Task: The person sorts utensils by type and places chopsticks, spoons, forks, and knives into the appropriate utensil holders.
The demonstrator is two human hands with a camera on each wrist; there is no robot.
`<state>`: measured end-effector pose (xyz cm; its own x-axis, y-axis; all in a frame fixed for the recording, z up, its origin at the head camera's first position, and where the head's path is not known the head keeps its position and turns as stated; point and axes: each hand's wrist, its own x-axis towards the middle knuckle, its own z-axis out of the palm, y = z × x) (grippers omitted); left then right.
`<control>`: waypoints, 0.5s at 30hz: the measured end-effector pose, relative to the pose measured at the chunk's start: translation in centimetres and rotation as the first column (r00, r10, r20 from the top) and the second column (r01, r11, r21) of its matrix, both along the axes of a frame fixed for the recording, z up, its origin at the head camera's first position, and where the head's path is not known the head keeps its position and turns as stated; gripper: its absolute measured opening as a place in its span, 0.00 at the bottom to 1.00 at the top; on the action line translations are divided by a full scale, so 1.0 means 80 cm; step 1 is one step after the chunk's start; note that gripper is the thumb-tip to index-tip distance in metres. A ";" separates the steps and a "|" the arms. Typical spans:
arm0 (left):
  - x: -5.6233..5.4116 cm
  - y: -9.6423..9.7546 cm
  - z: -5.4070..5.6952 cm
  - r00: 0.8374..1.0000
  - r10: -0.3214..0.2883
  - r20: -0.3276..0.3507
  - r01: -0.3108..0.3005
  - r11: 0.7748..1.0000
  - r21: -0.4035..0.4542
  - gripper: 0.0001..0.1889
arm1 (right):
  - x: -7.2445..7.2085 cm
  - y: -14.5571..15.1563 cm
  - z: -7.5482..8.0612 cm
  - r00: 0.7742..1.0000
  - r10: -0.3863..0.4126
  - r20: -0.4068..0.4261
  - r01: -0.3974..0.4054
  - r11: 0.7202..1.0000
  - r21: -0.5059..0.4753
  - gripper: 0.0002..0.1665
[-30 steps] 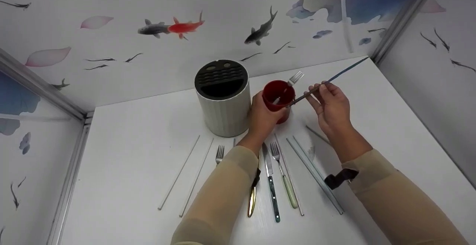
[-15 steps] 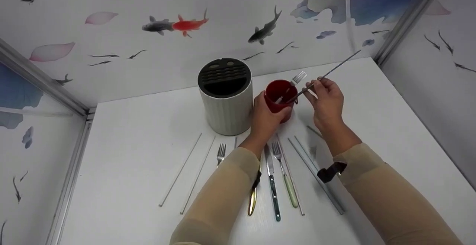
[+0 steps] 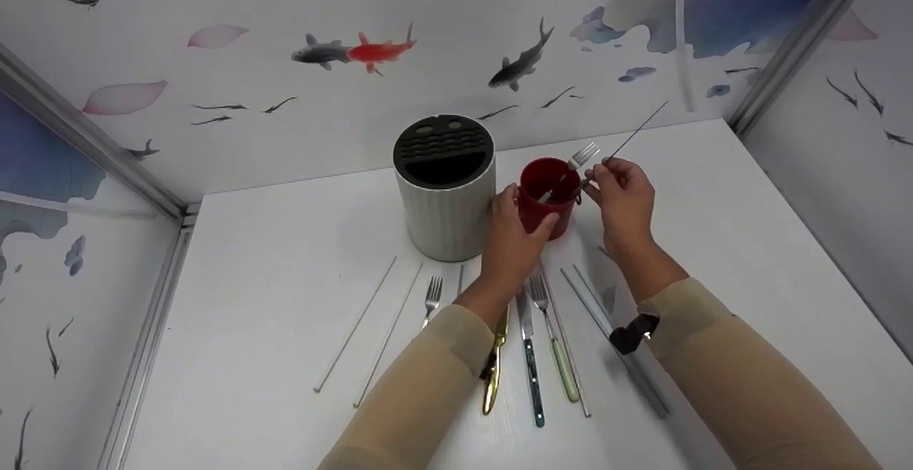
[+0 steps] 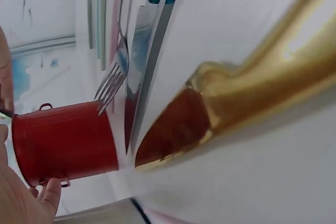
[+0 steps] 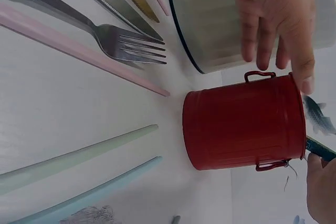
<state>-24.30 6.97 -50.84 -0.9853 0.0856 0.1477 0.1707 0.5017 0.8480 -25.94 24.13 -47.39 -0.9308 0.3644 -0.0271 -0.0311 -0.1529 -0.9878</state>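
- Head view: the left hand (image 3: 515,242) has its thumb and fingers spread wide around the near-left side of a small red bucket (image 3: 543,219), steadying it upright on the white surface (image 3: 242,299).
- The right hand (image 3: 628,195) pinches a slim utensil (image 3: 638,132) between thumb and fingertips, just beside the bucket's rim on that hand's side; the upper end points up and away from the hand.
- Right wrist view shows a dark teal part of that utensil between the right fingers at the bucket's mouth; how far its lower end reaches inside cannot be told.
- A fork (image 3: 585,155) leans in the bucket, tines up, between the two hands.
- One small handle (image 5: 260,74) on the bucket sits close to the left fingers.
- Just left of the left hand stands a tall ribbed holder (image 3: 451,220) with a black slotted top.
- Nearer the person than the hands lie a gold-handled knife (image 3: 494,381), partly behind the left sleeve (image 3: 421,377), a dark-handled knife (image 3: 534,384), a green-handled fork (image 3: 564,370) and a pink chopstick (image 5: 79,48).
- Green (image 5: 105,147) and blue (image 5: 105,190) chopsticks lie below the right hand; two pale sticks (image 3: 356,324) lie left of the left forearm.
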 end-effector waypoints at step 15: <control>0.020 -0.070 0.041 0.882 0.006 -0.470 -0.024 0.999 -0.032 0.28 | -0.004 -0.011 0.003 0.995 0.003 0.104 -0.039 0.938 0.345 0.17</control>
<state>-22.72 1.33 -47.52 -0.8022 0.0850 0.5910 0.5369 0.5357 0.6517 -26.26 23.26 -47.12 -0.9373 0.3486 0.0035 0.0705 0.1994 -0.9774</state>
